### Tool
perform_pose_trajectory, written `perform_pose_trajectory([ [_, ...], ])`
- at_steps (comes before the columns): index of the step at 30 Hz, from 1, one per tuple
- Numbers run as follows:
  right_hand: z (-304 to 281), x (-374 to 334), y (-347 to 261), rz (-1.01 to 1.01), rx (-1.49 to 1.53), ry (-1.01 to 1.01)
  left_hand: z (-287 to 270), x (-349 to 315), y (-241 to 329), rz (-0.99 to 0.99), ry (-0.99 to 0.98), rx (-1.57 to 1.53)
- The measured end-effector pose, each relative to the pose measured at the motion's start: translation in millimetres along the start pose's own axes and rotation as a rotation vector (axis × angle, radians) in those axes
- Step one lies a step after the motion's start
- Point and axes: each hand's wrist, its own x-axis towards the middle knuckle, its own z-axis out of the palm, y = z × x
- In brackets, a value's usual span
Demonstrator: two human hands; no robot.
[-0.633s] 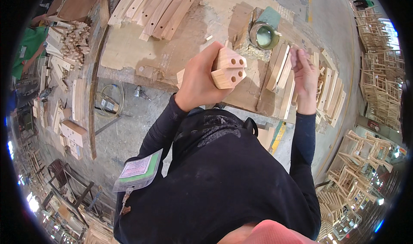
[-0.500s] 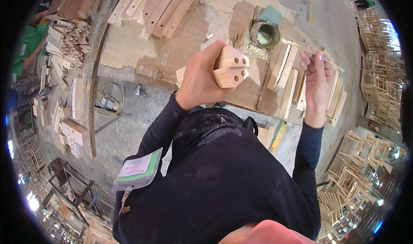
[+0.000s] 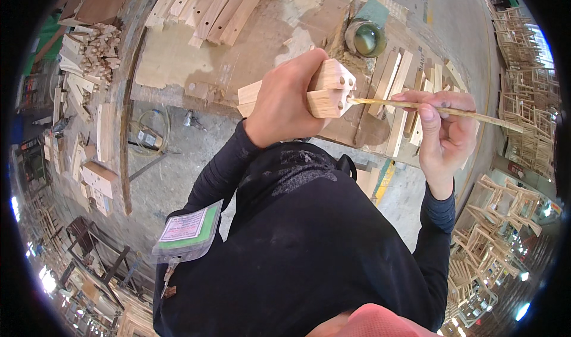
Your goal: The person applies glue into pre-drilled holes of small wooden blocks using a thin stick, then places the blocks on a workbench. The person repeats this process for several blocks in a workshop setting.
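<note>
My left hand [image 3: 285,96] is wrapped round two pale wooden pieces [image 3: 326,103], held side by side above the bench. Their angled ends face right and show round drilled holes. Between thumb and fingers, my right hand [image 3: 446,129] pinches a thin wooden stick [image 3: 476,116]. Its tip touches the drilled end of the pieces, at or beside a hole; how far in it goes, I cannot tell. Past my hands stands a round container [image 3: 367,38] with pale contents, against a green block-like thing [image 3: 375,11].
Curved wooden slats [image 3: 229,10] with holes lie at the bench's far left. More wooden strips [image 3: 395,93] lie on the right part of the bench [image 3: 196,69]. Wood offcuts [image 3: 89,57] are heaped on the left table, and stacked chair frames [image 3: 523,81] stand along the right.
My right hand has turned and brought the stick down and left, its tip now at the pieces' drilled ends. The left hand has shifted slightly right with the pieces.
</note>
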Motion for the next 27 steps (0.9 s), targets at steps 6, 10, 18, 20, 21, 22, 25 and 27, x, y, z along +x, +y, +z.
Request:
perform_pose_trajectory([
  [6,2.7,1.5,-1.0,0.014,-0.016,-0.005,1.6,-0.3,2.1,0.028,0.038,-0.041],
  [10,1.2,2.6,-1.4,0.003,-0.067,-0.023,1.4,-0.6,2.9,0.028,0.035,-0.041],
  [18,5.3,5.4,-6.7,0.076,0.034,0.011,5.2,-1.8,2.1,0.024,0.035,-0.083],
  [20,4.4,5.2,-6.1,0.058,-0.006,0.020,4.9,-2.1,1.7,0.021,0.038,-0.079],
  [21,3.7,5.4,-5.6,0.049,-0.027,0.024,4.0,-1.9,1.5,0.020,0.041,-0.072],
  [22,2.6,5.3,-6.5,0.058,-0.051,0.006,3.4,-1.9,1.4,0.020,0.044,-0.064],
  [25,1.9,5.6,-10.1,0.083,-0.049,-0.013,2.9,-1.8,1.1,0.013,0.029,-0.058],
  [27,5.9,6.6,-11.9,0.102,0.043,0.016,3.4,-1.2,1.8,0.024,0.036,-0.055],
])
